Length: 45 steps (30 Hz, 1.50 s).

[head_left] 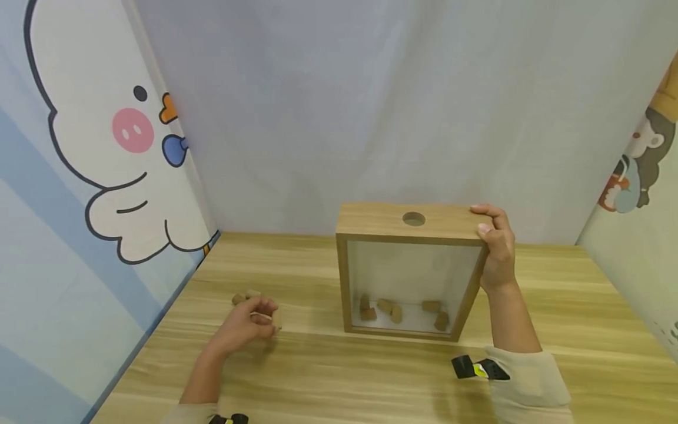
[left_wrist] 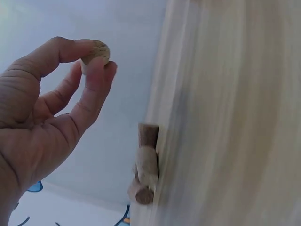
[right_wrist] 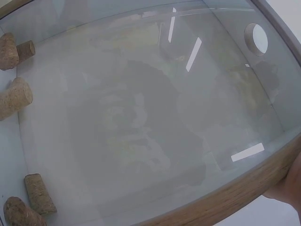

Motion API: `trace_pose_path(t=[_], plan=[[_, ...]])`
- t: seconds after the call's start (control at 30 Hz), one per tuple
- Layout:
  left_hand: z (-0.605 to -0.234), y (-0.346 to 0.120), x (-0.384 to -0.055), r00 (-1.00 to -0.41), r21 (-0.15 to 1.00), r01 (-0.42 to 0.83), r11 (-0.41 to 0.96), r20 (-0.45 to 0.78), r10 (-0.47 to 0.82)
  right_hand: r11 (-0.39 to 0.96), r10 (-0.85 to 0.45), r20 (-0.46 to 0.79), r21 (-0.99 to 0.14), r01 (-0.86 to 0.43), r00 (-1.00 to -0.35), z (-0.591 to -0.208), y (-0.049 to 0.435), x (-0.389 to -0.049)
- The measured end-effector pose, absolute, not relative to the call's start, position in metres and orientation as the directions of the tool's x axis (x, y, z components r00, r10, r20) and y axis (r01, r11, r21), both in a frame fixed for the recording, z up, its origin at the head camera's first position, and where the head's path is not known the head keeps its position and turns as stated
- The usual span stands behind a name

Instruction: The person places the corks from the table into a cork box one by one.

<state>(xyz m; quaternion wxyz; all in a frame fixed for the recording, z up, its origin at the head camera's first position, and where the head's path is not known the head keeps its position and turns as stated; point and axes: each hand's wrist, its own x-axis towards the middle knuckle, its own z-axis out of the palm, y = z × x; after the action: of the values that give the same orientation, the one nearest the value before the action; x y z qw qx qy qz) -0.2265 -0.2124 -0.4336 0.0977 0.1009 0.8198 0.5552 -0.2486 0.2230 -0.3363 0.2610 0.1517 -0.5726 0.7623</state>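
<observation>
My left hand (head_left: 245, 324) pinches a cork (left_wrist: 99, 51) between thumb and fingertips, above the table to the left of the box. Just behind that hand, a few loose corks (left_wrist: 147, 162) lie on the wood, partly hidden by it in the head view. A wooden-framed box (head_left: 376, 221) with a clear front stands upright and has a round hole (head_left: 414, 219) in its top. Inside, several corks (head_left: 396, 313) lie along the bottom. My right hand (head_left: 499, 250) grips the box's upper right corner, thumb and fingers over the top edge.
The box stands on a light wood-grain table (head_left: 296, 371). Behind it hangs a pale curtain (head_left: 275, 118). A cartoon-printed panel (head_left: 79, 147) borders the left side, and another printed panel (head_left: 641, 235) borders the right.
</observation>
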Motion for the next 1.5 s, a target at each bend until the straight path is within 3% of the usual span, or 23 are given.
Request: trace_pose_path(t=[0.23, 0.67, 0.97, 1.5], plan=[[-0.419, -0.188, -0.234, -0.974, 0.948, 0.053, 0.314, -0.020, 0.226, -0.214, 0.231, 0.527, -0.792, -0.571, -0.818, -0.339, 0.223, -0.249], [-0.371, -0.141, -0.232, -0.973, 0.988, 0.147, -0.044, 0.152, 0.175, -0.229, 0.222, 0.544, -0.778, -0.585, -0.809, -0.339, 0.221, -0.248], [-0.331, -0.109, -0.228, -0.929, 0.943, 0.304, -0.135, 0.325, 0.179, -0.230, 0.225, 0.538, -0.781, -0.581, -0.813, -0.338, 0.219, -0.246], [-0.278, -0.053, -0.234, -0.818, 0.812, 0.551, -0.192, 0.571, 0.068, -0.207, 0.224, 0.508, -0.809, -0.550, -0.832, -0.335, 0.222, -0.247]])
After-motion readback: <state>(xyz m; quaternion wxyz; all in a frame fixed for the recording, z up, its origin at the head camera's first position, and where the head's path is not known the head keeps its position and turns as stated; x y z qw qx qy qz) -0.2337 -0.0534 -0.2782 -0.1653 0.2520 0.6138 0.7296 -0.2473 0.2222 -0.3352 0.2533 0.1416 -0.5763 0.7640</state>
